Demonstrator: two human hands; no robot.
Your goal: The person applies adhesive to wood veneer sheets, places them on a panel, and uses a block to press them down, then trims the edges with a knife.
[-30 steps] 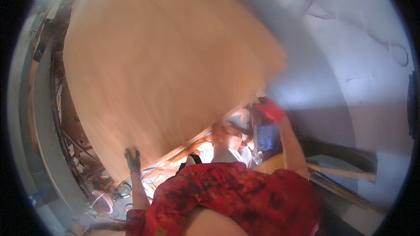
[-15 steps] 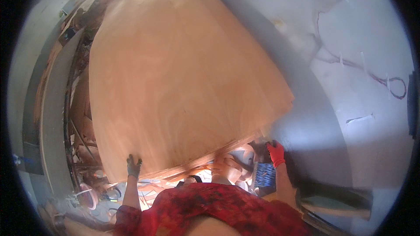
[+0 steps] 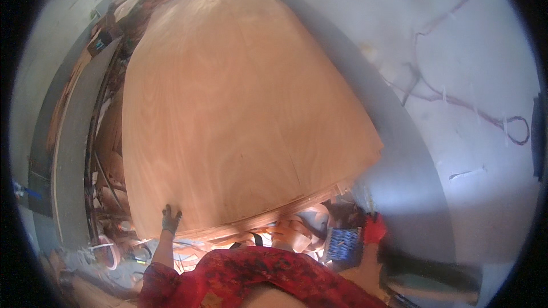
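Note:
A wide stack of thin wood veneer sheets (image 3: 245,108) fills the middle, its near edge ragged and layered. My left hand (image 3: 170,219), in a dark grey-green glove, rests on the top sheet by the near left corner, fingers apart, holding nothing. To the right of the stack, off the wood, is my right hand (image 3: 374,229) in a red glove. Its fingers look curled in, and a thin pale strip seems to rise from them, too blurred to name. A blue patterned box-like object (image 3: 342,244) lies just left of that hand.
Curled veneer scraps (image 3: 297,225) cover the floor below the stack's near edge. A long grey board (image 3: 77,148) and wood debris run along the left. At right, a grey panel (image 3: 416,194) lines the pale wall, where a twisted cable (image 3: 479,111) hangs.
My right hand has moved away from the stack's near right corner, down and slightly right. My left hand stays on the top sheet near the left corner. The view has shifted slightly.

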